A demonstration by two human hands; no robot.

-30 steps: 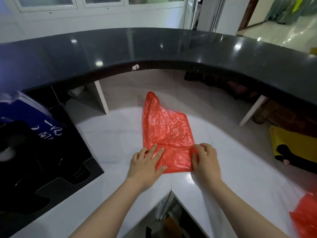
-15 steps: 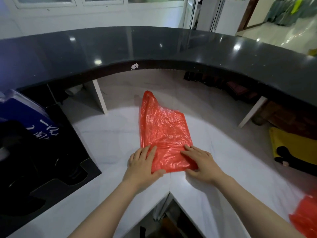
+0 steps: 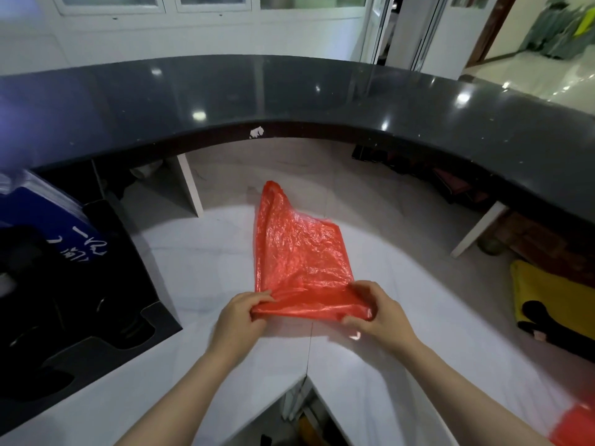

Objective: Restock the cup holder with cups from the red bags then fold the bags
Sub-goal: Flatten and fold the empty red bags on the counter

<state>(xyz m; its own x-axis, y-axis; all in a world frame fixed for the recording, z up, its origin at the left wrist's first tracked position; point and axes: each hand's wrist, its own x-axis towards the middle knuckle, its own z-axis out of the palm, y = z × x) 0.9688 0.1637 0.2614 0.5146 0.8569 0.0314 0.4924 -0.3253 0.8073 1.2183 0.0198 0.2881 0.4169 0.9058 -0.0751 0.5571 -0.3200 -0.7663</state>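
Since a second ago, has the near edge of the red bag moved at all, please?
Yes. Both hands, left and right, now pinch the red bag and its near edge is lifted off the white counter, where it lay flat.

Red bag (image 3: 299, 252) thin crinkly glossy plastic; white worktop (image 3: 199, 272) smooth, upper counter (image 3: 322, 94) glossy dark.

We see two bare forearms, no sleeves reaching as far as the frame shows, entering from 6 o'clock. Our left hand (image 3: 240, 318) and right hand (image 3: 380, 313) wear no gloves, rings, watches or bands. Fingernails look short and unpainted where visible.
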